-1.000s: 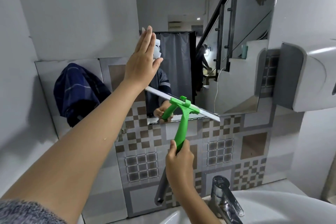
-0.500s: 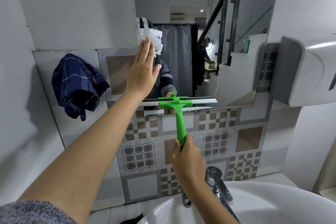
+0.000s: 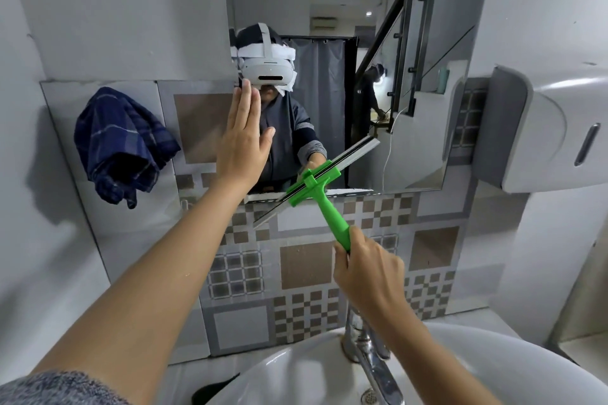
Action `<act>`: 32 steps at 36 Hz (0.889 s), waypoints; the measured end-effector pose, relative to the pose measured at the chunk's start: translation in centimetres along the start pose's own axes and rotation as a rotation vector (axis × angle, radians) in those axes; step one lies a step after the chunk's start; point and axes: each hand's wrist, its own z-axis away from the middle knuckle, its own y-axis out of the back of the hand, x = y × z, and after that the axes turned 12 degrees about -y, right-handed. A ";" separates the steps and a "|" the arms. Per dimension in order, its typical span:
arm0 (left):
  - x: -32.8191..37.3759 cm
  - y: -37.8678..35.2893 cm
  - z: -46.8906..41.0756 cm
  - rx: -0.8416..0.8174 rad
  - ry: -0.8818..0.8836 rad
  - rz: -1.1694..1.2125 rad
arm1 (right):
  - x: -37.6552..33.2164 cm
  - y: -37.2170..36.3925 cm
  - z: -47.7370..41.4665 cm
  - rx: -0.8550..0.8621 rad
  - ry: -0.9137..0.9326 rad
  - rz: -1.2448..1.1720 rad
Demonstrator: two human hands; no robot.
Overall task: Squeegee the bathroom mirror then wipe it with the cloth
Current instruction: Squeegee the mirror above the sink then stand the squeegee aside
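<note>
The wall mirror [image 3: 411, 82] hangs above a patterned tile strip. My left hand [image 3: 241, 145] lies flat against the mirror's left edge, fingers straight and together, holding nothing. My right hand [image 3: 365, 268] grips the handle of a green squeegee [image 3: 324, 199]. Its blade is tilted, right end up on the glass and left end down over the tiles below the mirror's bottom edge. A dark blue checked cloth [image 3: 121, 145] hangs on the wall to the left of the mirror.
A white sink [image 3: 296, 375] with a chrome tap [image 3: 368, 348] sits directly below my hands. A white and grey dispenser [image 3: 552, 128] juts from the wall at the right. The mirror reflects a person wearing a headset, a grey curtain and a staircase.
The squeegee blade has gone from level at the mirror's bottom edge to tilted, right end up. The view has moved closer. My left hand stays flat on the mirror.
</note>
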 end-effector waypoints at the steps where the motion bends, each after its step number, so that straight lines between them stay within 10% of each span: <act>1: 0.2 -0.1 0.2 0.005 0.010 0.003 | 0.6 0.4 -0.2 0.017 0.005 0.019; 32: 8.3 -1.8 5.7 -0.103 0.180 0.278 | 13.9 3.7 1.8 -0.108 -0.295 -0.094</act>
